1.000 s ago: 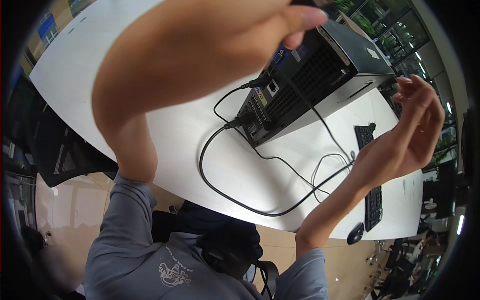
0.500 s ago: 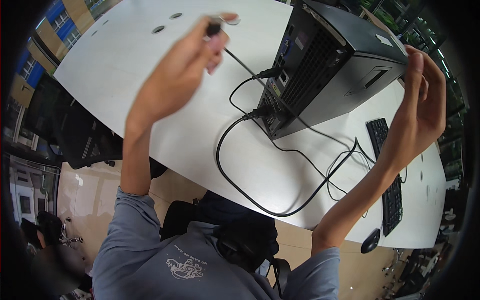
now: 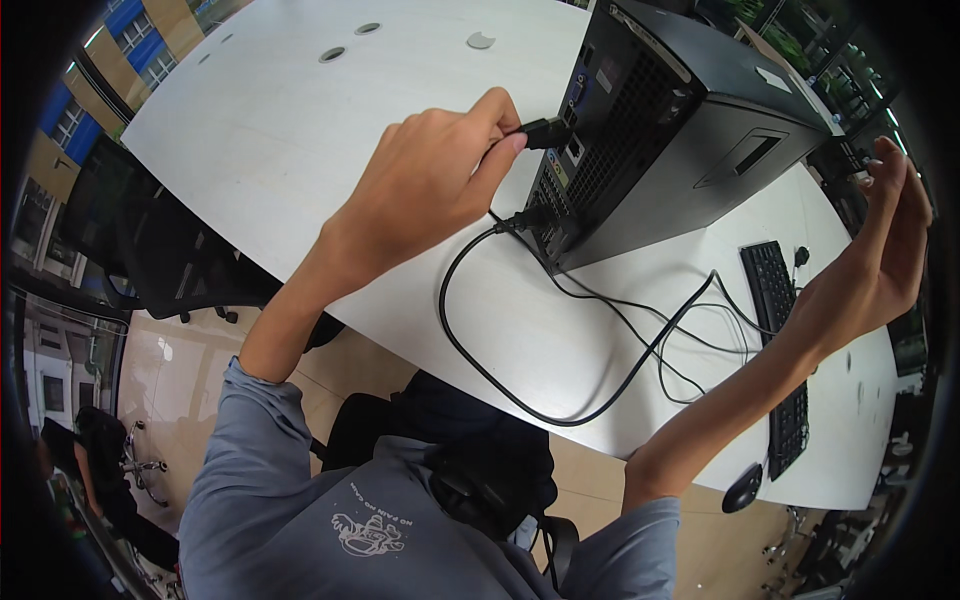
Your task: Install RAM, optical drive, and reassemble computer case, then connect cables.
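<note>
A black computer tower [image 3: 690,180] stands tilted in the view on the white table, its rear ports facing left. At those ports, my left hand [image 3: 430,180] pinches a black cable plug [image 3: 546,133] between thumb and forefinger. The plug's tip is at the back panel; whether it is seated in a port I cannot tell. Below it, a thick black power cable [image 3: 445,300] is plugged into the tower's rear. To the right of the tower, my right hand [image 3: 875,250] is raised with loosely bent fingers and nothing visible in them.
Thin black cables [image 3: 690,340] loop across the white table [image 3: 270,130]. A black keyboard [image 3: 785,390] and a black mouse [image 3: 742,487] lie at the right, partly behind my right forearm. Round cable holes [image 3: 332,54] mark the far tabletop. A black chair [image 3: 180,260] is at the left.
My left hand has come down and right from over the table to the tower's back with a plug. My right hand has left the tower's corner, moving right and down.
</note>
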### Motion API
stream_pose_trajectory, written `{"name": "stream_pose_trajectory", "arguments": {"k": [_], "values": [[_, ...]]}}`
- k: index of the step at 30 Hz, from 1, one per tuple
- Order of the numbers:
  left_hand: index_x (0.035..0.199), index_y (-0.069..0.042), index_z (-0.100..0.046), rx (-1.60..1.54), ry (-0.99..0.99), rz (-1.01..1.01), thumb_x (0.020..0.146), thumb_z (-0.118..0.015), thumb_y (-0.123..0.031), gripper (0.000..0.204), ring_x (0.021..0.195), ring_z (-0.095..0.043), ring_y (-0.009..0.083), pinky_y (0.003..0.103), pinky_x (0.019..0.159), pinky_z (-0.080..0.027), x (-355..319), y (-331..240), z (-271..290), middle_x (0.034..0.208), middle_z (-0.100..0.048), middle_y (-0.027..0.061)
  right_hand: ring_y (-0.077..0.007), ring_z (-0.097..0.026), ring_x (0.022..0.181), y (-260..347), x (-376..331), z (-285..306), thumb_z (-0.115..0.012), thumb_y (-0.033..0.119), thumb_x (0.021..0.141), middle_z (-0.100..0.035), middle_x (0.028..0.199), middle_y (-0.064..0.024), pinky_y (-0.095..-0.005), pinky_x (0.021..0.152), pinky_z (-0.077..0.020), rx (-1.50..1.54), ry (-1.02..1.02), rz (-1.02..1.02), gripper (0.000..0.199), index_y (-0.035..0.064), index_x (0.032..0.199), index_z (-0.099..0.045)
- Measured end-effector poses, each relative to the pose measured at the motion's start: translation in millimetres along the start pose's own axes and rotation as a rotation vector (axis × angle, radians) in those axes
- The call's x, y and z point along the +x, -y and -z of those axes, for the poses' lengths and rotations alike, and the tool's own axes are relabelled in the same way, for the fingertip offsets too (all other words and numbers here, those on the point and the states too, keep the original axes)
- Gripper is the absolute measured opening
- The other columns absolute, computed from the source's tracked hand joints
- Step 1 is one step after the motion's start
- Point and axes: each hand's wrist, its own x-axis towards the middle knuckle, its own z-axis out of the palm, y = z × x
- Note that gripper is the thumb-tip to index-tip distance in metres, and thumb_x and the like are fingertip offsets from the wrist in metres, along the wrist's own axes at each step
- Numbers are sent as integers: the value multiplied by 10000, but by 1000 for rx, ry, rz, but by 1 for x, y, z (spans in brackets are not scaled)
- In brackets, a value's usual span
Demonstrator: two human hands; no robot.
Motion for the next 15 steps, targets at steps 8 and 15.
{"name": "stream_pose_trajectory", "arguments": {"k": [8, 15], "values": [[944, -29, -591, 9, 0, -5, 1035, -584, -139, 143, 461, -407, 106, 296, 488, -314, 11, 1, -2, 561, -525, -4, -130, -676, 910, -11, 10, 10, -664, 235, 1019, -736, 1031, -83, -287, 867, -544, 66, 53, 51, 228, 43, 1119, -735], [961, -29, -590, -13, -2, 0, 1034, -574, -124, 122, 468, -451, 123, 297, 494, -334, 8, -7, -6, 582, -561, -6, -70, -550, 723, -27, 25, 17, -600, 234, 1070, -641, 898, -55, -228, 680, -516, 326, 152, 134, 244, -2, 1043, -655]]}}
